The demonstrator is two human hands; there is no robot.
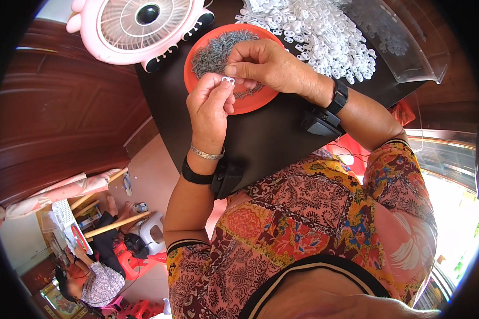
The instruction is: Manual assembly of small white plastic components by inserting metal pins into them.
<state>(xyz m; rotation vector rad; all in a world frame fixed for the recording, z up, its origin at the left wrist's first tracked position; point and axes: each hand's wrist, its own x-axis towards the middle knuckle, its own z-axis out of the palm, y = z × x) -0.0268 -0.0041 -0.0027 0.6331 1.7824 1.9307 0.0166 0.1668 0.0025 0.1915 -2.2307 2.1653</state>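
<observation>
A round orange plastic plate (250, 103) on the dark table (271, 138) holds a heap of small grey metal springs (215, 50), too many to count. Beside it lies a large loose pile of small white plastic clips (324, 32), with one clear plastic tray (410, 48) at its edge. Over the plate, the left hand (210, 109) pinches one small white plastic clip (228, 80) between thumb and fingertips; the right hand (266, 64), fingers curled together, touches that same clip. One pink desk fan (138, 26) stands nearby
</observation>
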